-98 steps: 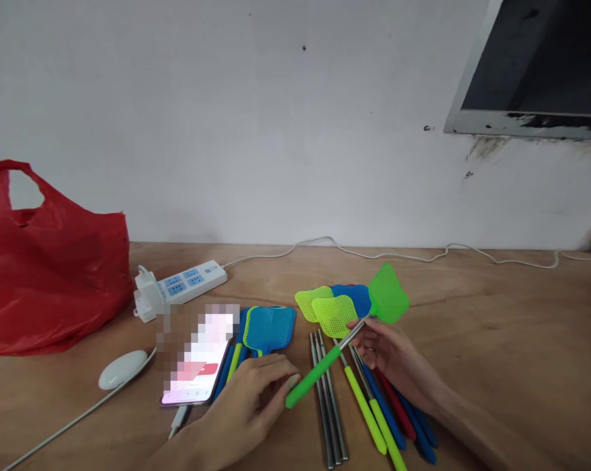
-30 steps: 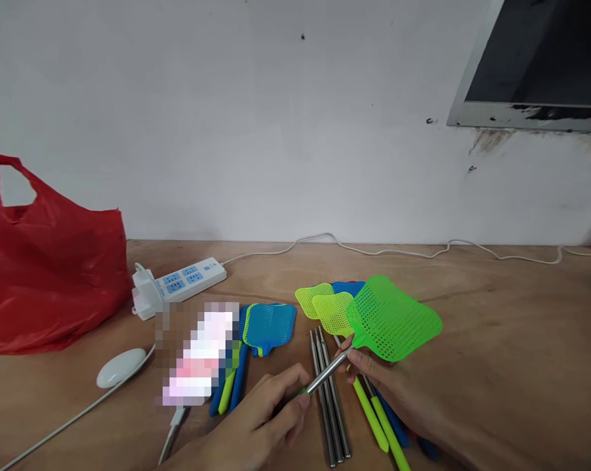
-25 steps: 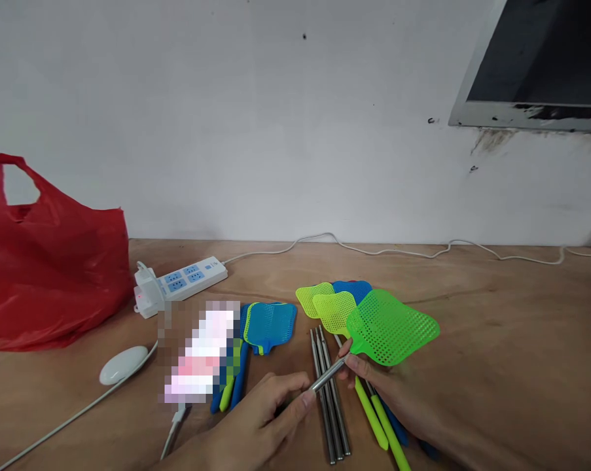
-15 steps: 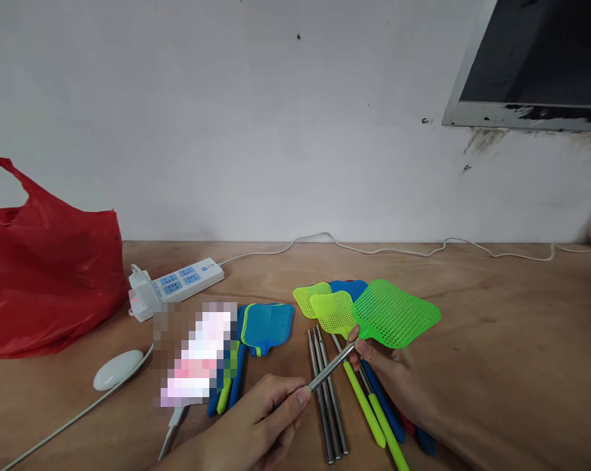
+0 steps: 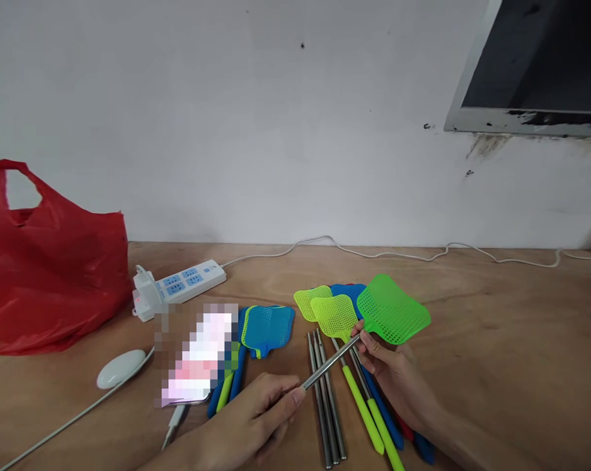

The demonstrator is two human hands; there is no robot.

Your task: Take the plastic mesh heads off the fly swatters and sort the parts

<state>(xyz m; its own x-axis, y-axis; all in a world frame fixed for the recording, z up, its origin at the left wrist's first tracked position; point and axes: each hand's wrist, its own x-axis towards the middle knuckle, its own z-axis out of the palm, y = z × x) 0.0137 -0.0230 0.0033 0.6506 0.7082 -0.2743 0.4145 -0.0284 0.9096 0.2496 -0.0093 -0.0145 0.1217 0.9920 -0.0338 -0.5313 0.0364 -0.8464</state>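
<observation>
My left hand (image 5: pixel 256 418) is closed around the lower part of a metal rod (image 5: pixel 330 363), thumb along the top. At the rod's upper end my right hand (image 5: pixel 393 369) pinches the neck of a green fly swatter head (image 5: pixel 396 311), where head and rod meet. Beneath the rod several loose metal rods (image 5: pixel 328 405) lie side by side on the table. Just right of them are fly swatters with yellow-green handles (image 5: pixel 362 409) and blue handles (image 5: pixel 383 409). Their yellow-green heads (image 5: pixel 334 316) and a blue head (image 5: pixel 345 292) overlap behind.
More fly swatters with blue heads (image 5: pixel 268 327) lie left of the rods, beside a blurred lit phone (image 5: pixel 204 353). A power strip (image 5: pixel 192 281), white mouse-shaped object (image 5: pixel 122 368) and red plastic bag (image 5: pixel 54 275) stand farther left on the wooden table (image 5: pixel 511 340). A white cable runs along the wall.
The green swatter head has turned slightly and sits a little higher, its right edge drawn in. Both hands keep their hold on rod and neck. The view has shifted slightly.
</observation>
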